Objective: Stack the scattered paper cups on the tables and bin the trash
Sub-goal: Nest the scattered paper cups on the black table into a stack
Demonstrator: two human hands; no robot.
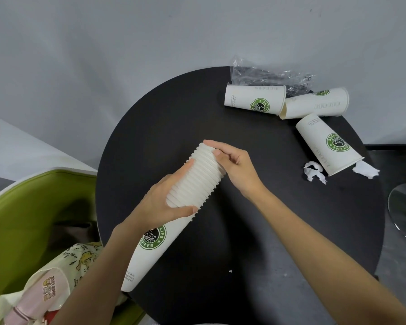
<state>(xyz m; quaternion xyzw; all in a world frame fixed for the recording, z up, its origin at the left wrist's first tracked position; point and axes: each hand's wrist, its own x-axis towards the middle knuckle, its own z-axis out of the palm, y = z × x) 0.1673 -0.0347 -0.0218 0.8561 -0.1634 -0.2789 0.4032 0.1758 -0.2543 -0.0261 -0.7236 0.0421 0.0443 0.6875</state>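
both hands grip a tilted stack of nested paper cups (174, 207) above the round black table (174, 113): the left hand (159, 205) wraps its middle, the right hand (234, 165) pinches the top rims. three loose cups (253, 99) lie on their sides at the table's far right edge, beside a crumpled clear plastic bag (263, 73) and torn paper scraps (314, 171). a green chair (21, 207) left of the table holds printed bags (56, 277).

Both forearms are bare and enter from the lower edge, angled up toward the centre. Left hand (167, 202): palm wrapped around the stack of nested paper cups (185, 198) at mid-length, thumb below, fingers over the far side. Right hand (234, 167): wrist bent, fingers curled, fingertips pinching the stack's upper rim end.
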